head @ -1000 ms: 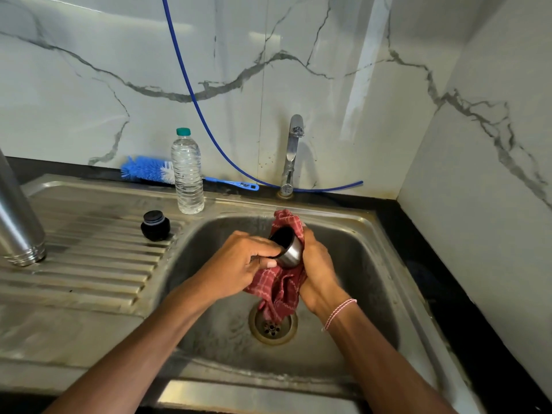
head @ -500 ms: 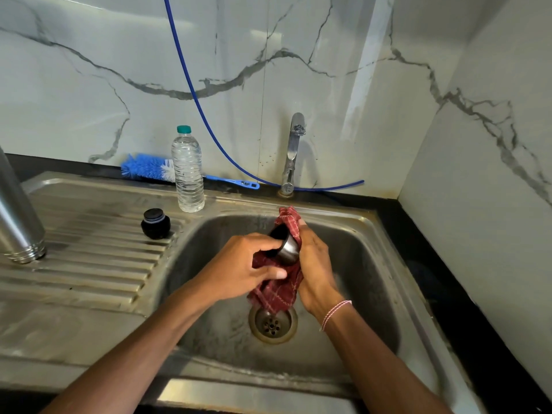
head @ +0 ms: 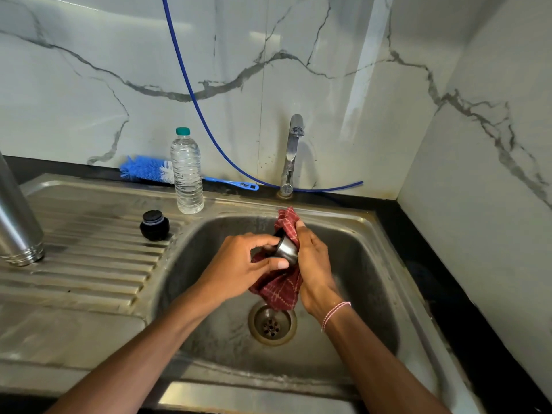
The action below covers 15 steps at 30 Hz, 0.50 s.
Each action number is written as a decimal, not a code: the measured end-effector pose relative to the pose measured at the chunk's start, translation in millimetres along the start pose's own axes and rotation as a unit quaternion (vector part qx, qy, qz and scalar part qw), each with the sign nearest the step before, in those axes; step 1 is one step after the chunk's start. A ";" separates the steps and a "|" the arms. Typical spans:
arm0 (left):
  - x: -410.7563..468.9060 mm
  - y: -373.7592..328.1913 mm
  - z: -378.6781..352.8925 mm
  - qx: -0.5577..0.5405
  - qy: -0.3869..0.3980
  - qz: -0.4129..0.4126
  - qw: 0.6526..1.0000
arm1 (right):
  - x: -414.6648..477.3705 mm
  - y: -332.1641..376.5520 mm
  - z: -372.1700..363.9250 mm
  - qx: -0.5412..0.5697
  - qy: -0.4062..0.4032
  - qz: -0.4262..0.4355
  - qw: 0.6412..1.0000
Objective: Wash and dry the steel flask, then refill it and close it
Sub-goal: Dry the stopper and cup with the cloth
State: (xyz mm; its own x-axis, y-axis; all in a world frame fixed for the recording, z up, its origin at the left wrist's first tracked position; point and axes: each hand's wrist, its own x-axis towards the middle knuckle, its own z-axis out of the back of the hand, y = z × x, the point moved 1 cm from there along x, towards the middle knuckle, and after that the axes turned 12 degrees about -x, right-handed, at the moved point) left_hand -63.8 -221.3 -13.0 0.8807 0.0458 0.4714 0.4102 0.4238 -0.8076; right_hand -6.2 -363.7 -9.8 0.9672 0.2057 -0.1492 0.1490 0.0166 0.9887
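Note:
Over the sink basin (head: 370, 273) both hands work on a small steel cup lid (head: 287, 250) wrapped in a red checked cloth (head: 279, 289). My left hand (head: 242, 267) grips the lid's rim with curled fingers and thumb. My right hand (head: 313, 264) holds the cloth against the lid's far side. The steel flask body (head: 16, 222) stands upside down on the drainboard at the far left, partly cut off by the frame. Its black stopper (head: 154, 225) sits on the drainboard near the basin.
A clear water bottle (head: 186, 174) with a teal cap stands behind the drainboard (head: 89, 258). A blue bottle brush (head: 146, 171) lies along the wall. The tap (head: 291, 156) is behind the basin, a blue hose (head: 209, 130) hangs past it. The drain (head: 271, 324) is below my hands.
My left hand has shifted its fingers round the lid, turning it within the cloth. The cloth bunched up higher under the lid. My right hand stayed in place.

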 end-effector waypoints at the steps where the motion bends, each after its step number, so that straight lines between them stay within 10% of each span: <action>1: 0.1 0.1 -2.7 -0.002 -0.024 -0.008 1.000 | 0.8 -1.1 -0.1 -0.005 0.001 0.002 1.000; 15: 8.9 1.6 47.0 0.336 0.017 -0.184 0.923 | 4.2 -2.6 8.5 0.028 0.091 -0.113 0.989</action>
State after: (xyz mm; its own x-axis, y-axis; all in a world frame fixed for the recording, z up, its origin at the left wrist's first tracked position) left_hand -66.4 -177.6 6.5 0.7226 -0.2360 0.6497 0.4527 0.8719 -0.1868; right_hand -0.7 -371.2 -13.1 0.8556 0.3765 -0.3552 0.3726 0.0281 0.9275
